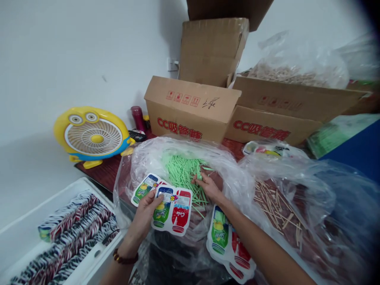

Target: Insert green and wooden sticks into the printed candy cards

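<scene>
At lower centre, a likely light, slippery packet point(172, 213) is gripped by the left hand point(145, 211), best by its edge. Green sticks point(199, 175) are pinched by the right hand point(210, 188).

Plain wall point(103, 47) across the back, bluish white, with a small dark mark at left and a soft shadow beside the piled cartons. White power socket point(171, 65) on it, plug and pale cable in place. Dark red-brown table point(107, 169) close to the wall, glossy along its bare corner. Brown cardboard cartons point(187, 107) along the far side, printed in red. Yellow-and-blue fan point(97, 138) at the left end; maroon bottle point(137, 118) nearby. Cool, subdued light.
</scene>
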`<state>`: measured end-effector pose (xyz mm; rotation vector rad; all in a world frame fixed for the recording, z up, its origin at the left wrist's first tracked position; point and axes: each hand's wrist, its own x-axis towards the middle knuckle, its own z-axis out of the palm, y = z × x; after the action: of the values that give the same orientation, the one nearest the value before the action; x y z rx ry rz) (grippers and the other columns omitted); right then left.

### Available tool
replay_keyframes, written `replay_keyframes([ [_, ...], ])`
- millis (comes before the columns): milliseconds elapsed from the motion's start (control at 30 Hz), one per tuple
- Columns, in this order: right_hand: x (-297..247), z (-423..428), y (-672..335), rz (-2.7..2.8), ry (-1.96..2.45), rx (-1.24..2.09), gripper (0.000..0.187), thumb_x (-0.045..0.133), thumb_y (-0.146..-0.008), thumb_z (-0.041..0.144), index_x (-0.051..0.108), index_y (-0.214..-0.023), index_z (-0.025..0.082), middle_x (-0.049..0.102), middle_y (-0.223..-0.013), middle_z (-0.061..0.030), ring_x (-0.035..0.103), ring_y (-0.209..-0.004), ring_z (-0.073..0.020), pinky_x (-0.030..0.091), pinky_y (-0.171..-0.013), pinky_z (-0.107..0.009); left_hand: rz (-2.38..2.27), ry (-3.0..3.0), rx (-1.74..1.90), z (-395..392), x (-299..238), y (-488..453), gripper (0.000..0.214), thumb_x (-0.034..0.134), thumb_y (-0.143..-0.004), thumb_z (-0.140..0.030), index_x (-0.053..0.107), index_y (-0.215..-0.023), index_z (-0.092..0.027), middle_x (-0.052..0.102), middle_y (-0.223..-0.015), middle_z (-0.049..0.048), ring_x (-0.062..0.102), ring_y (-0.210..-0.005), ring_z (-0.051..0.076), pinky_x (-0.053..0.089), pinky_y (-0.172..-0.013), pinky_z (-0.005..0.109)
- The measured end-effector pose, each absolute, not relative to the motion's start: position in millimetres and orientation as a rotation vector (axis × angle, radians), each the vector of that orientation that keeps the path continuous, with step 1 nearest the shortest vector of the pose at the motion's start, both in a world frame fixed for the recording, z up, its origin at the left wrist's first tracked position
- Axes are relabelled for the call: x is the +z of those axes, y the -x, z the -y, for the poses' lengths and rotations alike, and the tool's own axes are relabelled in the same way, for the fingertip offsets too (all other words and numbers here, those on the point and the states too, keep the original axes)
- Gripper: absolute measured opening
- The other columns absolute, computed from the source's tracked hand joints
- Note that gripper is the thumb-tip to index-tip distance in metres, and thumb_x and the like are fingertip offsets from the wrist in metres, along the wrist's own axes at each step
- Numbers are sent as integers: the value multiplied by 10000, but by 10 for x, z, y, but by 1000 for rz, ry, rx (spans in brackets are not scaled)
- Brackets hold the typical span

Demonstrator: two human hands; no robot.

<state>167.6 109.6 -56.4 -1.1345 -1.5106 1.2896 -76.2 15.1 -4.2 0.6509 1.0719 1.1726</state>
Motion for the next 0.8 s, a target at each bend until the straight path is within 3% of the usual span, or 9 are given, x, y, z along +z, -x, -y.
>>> replay_keyframes([
  [100,-570,-1100,-1680,1512,1138,1271,255,578,-808,405,579,-960,201,653,-907,-15,565,-846,-180,427,-776,-297,-1052,-649,1177,-151,-46,755,314,741,-745,-289,643,-1021,-178,762,-824,38,716,-696,209,568,-652,304],
  [633,-563,-1159,-1668,1571,1187,1171,193,649,-734,377,603,-722,190,630,-753,22,541,-743,-166,409,-706,-266,-1030,-668,1163,-109,-8,734,212,742,-749,-285,668,-903,-160,753,-779,28,696,-651,182,562,-665,294],
  [800,-528,-1159,-1685,1568,1217,1186,224,620,-765,399,627,-741,177,653,-761,5,552,-741,-167,409,-694,-268,-1043,-647,1152,-102,-28,728,233,748,-737,-299,674,-911,-163,755,-787,32,700,-658,196,566,-669,314],
])
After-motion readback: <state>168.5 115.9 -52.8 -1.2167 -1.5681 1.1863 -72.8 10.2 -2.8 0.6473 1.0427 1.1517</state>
